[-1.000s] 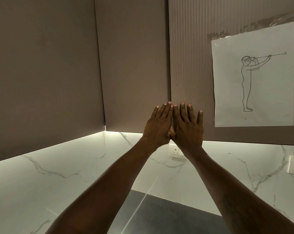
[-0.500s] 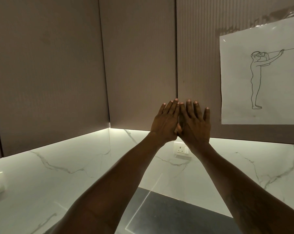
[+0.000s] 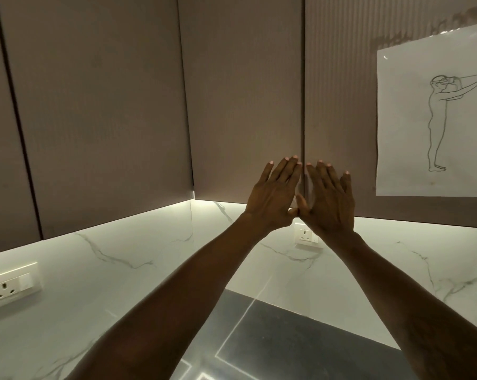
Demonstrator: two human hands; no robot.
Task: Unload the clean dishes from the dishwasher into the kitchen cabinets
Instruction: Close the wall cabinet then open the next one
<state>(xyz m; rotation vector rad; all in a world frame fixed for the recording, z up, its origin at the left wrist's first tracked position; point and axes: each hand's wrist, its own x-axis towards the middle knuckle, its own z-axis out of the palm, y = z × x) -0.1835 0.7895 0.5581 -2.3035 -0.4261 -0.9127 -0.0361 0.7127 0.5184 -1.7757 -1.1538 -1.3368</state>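
Trouble most likely at the doors themselves. Left hand (image 3: 273, 198) and right hand (image 3: 327, 201) raised side by side before the wall cabinets, both flat, fingers straight and slightly spread, thumbs meeting low down; grip wide on each side, nothing held. Fingertips either side of the seam (image 3: 304, 105) between the plain cabinet door (image 3: 245, 91) and the ribbed cabinet door (image 3: 338, 91); pressed on the panels or just short of them, impossible to tell. No dishes and no dishwasher in view, every cabinet shut, so probably the very start of the unloading.

Likely hazards, as a guess:
- No handle visible, so a push in the wrong spot and no opening.
- A door swung out toward the head from this close.
- Fingers nipped at the seam.
- A snag on the taped paper sheet (image 3: 434, 119) on the ribbed door, easily torn or peeled.

Below, a wall socket (image 3: 305, 237) on the marble backsplash (image 3: 108, 270) above the dark tabletop (image 3: 300, 338); poor company for dripping dishes.
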